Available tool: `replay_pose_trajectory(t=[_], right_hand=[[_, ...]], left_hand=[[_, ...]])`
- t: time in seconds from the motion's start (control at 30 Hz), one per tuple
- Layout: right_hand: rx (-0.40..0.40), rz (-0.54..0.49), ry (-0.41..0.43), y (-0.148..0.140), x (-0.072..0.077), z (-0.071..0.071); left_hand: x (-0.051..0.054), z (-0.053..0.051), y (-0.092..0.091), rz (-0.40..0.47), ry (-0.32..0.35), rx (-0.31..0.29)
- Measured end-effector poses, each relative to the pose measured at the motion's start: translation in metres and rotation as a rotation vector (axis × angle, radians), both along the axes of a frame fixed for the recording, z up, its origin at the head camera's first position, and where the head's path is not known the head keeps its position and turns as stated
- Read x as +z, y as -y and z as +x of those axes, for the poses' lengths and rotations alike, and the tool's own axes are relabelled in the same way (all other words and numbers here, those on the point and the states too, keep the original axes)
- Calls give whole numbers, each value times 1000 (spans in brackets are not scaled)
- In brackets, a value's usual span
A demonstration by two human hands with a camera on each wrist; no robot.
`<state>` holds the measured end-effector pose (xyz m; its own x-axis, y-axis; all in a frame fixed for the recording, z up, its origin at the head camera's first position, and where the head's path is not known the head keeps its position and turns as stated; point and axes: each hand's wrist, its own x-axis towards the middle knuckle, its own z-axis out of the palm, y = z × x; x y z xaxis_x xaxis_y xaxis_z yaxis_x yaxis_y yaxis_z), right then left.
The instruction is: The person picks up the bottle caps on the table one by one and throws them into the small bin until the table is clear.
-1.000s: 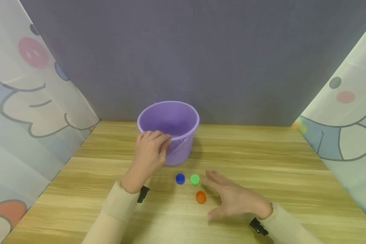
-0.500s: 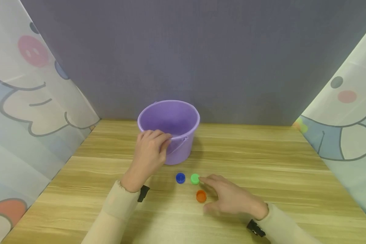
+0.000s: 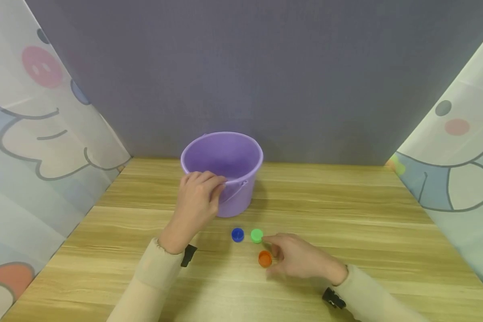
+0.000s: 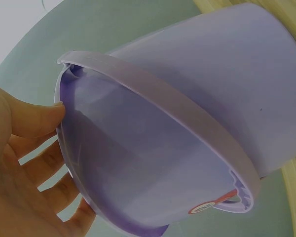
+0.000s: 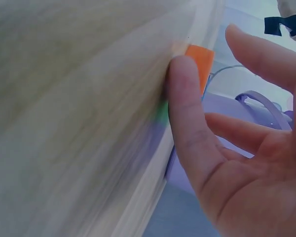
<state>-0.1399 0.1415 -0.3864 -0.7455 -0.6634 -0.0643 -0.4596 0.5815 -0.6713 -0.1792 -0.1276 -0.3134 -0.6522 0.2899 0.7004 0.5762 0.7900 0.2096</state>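
My left hand (image 3: 199, 192) grips the near rim of a purple bucket (image 3: 241, 203), which stands upright on the table. In the left wrist view, the thumb (image 4: 39, 118) lies at one side of the rim, with the other fingers along it. Three small bottle caps lie in front of the bucket: blue (image 3: 237, 235), green (image 3: 256, 235) and orange (image 3: 264, 259). My right hand (image 3: 299, 257) is just right of the orange cap, thumb and forefinger spread apart around its right side. The right wrist view has the orange cap (image 5: 202, 59) behind a fingertip; contact cannot be told.
A wood-grain table (image 3: 346, 205) carries everything. Behind it rises a dark grey panel (image 3: 306, 80). Cartoon-printed curtains (image 3: 36, 125) close off both sides. The bucket's handle (image 3: 235, 193) hangs down against its wall. Each wrist wears a black strap (image 3: 333, 298).
My right hand has come slightly left and its fingers have drawn in closer to the orange cap. The left hand, bucket and caps stay in place.
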Motion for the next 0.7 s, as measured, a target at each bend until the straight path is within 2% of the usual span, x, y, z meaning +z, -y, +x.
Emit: replay_pose_trajectory(t=[0.33, 0.7], right_hand=[[9, 10, 61, 6, -5, -1], [-7, -68, 126, 6, -7, -1]], left_hand=[[0, 0, 0, 2, -4, -5], [0, 0, 0, 4, -1, -5]])
